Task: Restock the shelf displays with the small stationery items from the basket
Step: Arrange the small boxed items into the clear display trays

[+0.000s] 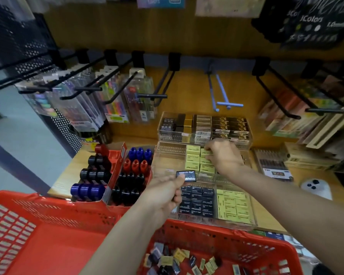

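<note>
My left hand (pixel 164 192) pinches a small black box (pixel 186 176) and holds it above the near clear tray (pixel 253 221), which has black boxes (pixel 197 201) on its left side and yellow boxes (pixel 233 207) on its right. My right hand (pixel 223 155) reaches into the middle clear tray (pixel 168 155), its fingertips on a yellow box (pixel 205 152) among the stacked yellow boxes (pixel 194 161). The red basket (pixel 58 231) sits at the bottom of the view, with several loose black and yellow boxes (pixel 179 259) in its near right corner.
A red carton of black, red and blue tape rolls (pixel 115 171) stands left of the trays. A third clear tray of dark and gold boxes (pixel 205 126) sits behind. Black hooks with hanging pen packs (pixel 99 100) jut out above left. A white phone (pixel 315 187) lies at right.
</note>
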